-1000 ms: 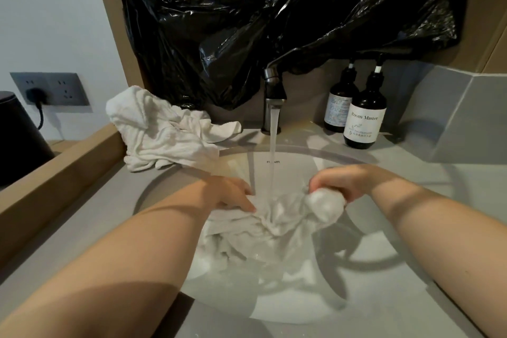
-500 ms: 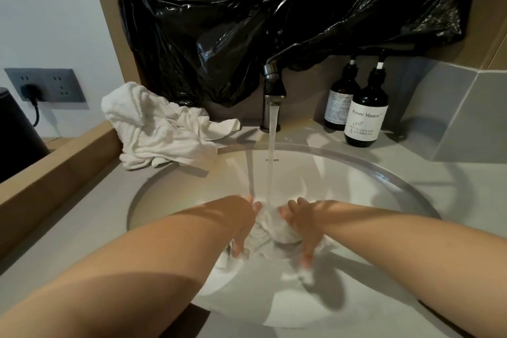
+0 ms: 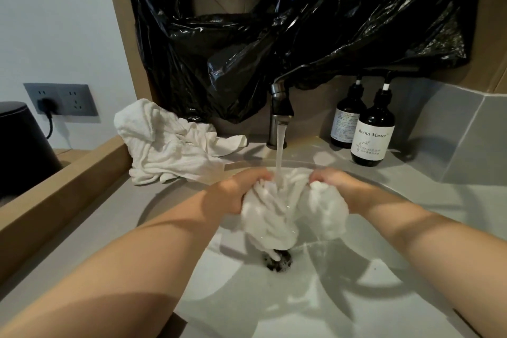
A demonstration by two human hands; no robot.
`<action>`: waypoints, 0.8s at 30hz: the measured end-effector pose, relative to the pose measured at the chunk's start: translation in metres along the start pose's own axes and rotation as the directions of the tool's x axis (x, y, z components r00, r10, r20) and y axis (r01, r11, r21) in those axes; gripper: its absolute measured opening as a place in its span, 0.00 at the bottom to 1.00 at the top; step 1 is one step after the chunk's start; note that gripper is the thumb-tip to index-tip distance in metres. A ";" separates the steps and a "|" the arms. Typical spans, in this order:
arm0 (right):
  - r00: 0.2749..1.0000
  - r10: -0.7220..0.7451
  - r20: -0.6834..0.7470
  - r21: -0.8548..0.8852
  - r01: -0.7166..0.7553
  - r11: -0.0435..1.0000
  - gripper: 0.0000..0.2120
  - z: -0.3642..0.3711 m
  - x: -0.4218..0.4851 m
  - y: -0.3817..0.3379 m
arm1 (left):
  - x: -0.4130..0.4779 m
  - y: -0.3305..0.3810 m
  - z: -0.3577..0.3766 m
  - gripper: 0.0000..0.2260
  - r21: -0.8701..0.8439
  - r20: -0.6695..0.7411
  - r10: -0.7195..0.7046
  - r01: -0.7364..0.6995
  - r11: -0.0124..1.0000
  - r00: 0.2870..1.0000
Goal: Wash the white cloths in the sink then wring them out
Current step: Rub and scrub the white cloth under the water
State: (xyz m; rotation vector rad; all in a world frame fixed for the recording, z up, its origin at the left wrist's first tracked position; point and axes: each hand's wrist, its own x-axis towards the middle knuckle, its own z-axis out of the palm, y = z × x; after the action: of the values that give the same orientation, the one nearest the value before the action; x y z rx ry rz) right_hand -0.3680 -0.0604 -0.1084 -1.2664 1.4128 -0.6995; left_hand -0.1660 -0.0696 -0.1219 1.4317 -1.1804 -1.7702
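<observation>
We hold a cloth over the sink, under the faucet at its far edge, our left hand and right hand on either side. More cloths lie on the counter far left; two bottles stand far right.

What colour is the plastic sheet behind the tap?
The plastic sheet is glossy black, seen best in the head view, above the tap.

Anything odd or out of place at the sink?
Crumpled black plastic sheeting covers the wall behind the faucet and sags down to its top, an unusual covering. Dark specks ring the drain.
</observation>
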 end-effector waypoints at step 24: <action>0.769 -0.576 -0.278 -0.517 0.386 0.764 0.10 0.077 -0.030 -0.022 | -0.006 0.008 0.020 0.17 -0.331 -0.162 0.164 -0.210 0.920 0.973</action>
State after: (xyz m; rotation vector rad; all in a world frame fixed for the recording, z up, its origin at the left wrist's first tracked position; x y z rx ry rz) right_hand -0.2922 -0.0216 -0.0995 -1.9817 1.6562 -1.1156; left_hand -0.1840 -0.0622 -0.1115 1.1656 -0.8533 -1.6263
